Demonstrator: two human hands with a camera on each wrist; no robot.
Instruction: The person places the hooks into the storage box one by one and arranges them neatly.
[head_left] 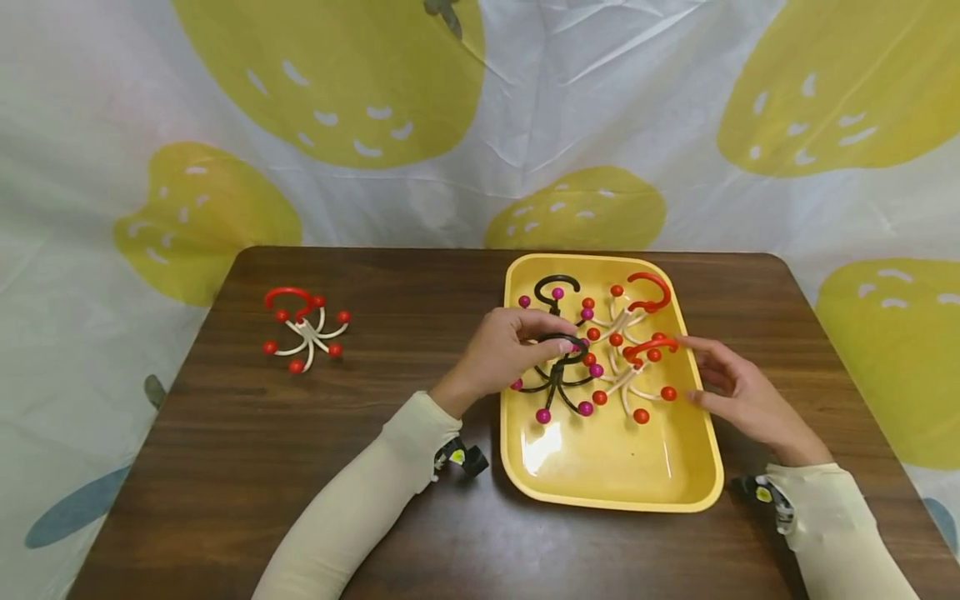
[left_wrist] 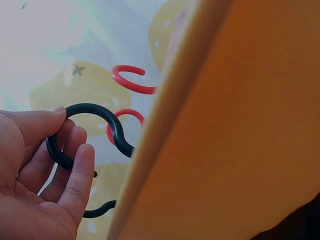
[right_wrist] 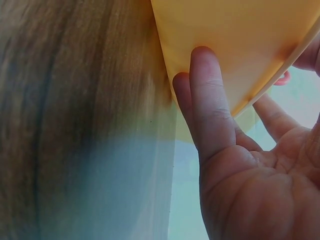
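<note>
My left hand (head_left: 498, 354) pinches the hook end of a black multi-arm hanger (head_left: 557, 375) between thumb and fingers. Its curved arms end in magenta balls and sit within the yellow tray (head_left: 607, 496). In the left wrist view, the black hook (left_wrist: 90, 107) passes behind the tray wall. My right hand (head_left: 742, 396) holds the tray's right side, thumb and index finger over the rim, other fingers against the outer wall (right_wrist: 240, 30). Beside the index fingertip lies a white hanger with a red hook (head_left: 633, 375). Another red-hooked hanger (head_left: 626, 321) and a black one (head_left: 555, 304) lie farther back.
A single red-hooked hanger (head_left: 306, 333) with red ball tips stands on the brown wooden table (head_left: 405, 292), left of the tray. Behind the table hangs a white sheet (head_left: 420, 200) with yellow fruit prints. The tray walls rise around the hangers.
</note>
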